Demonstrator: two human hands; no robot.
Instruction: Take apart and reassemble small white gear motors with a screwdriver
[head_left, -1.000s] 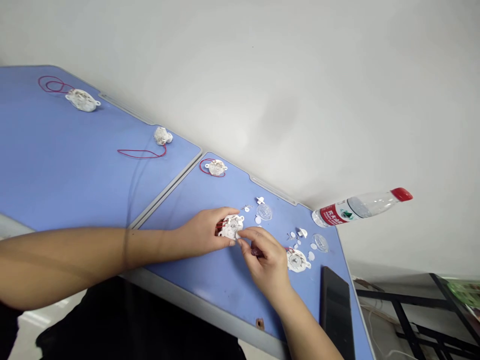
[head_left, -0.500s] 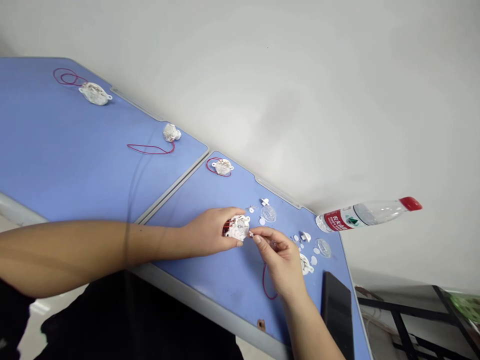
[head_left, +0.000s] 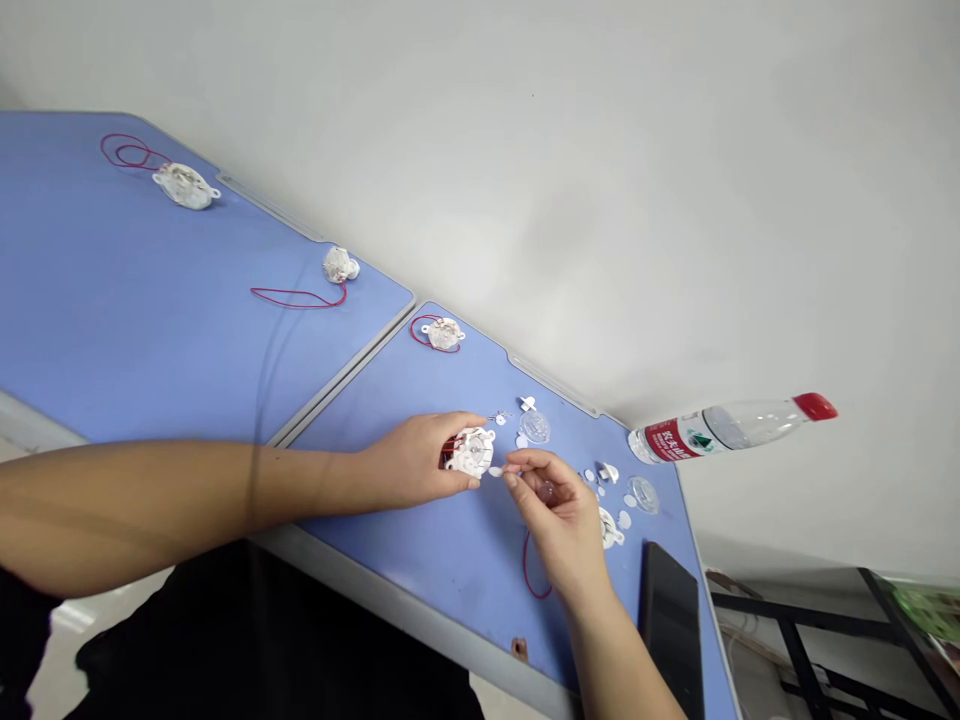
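Note:
My left hand point(head_left: 424, 465) grips an open white plastic gear housing point(head_left: 469, 453) by its edge, thumb and fingers on opposite sides. Thin metal pins stand inside it, and red wires show near the palm. Just to the right, my right hand point(head_left: 559, 505) pinches a small white disc-like gear point(head_left: 496, 472) between thumb and fingertips, close to the housing but apart from it. A clear rounded piece point(head_left: 547, 491) shows by the curled fingers of that hand; whether they hold it, I cannot tell. Another white housing point(head_left: 609, 527) lies partly hidden behind the right hand.
Loose white gears point(head_left: 625, 519), clear round covers point(head_left: 535, 427) and white knob-like parts point(head_left: 608, 473) lie beyond my hands. Assembled units with red wires point(head_left: 444, 333) sit farther left. A water bottle point(head_left: 671, 440) and a black phone point(head_left: 671, 625) are at the right.
My right hand has turned the small white gear so its flat side shows more, and it sits slightly lower and left. The left hand still grips the housing; the view has shifted slightly.

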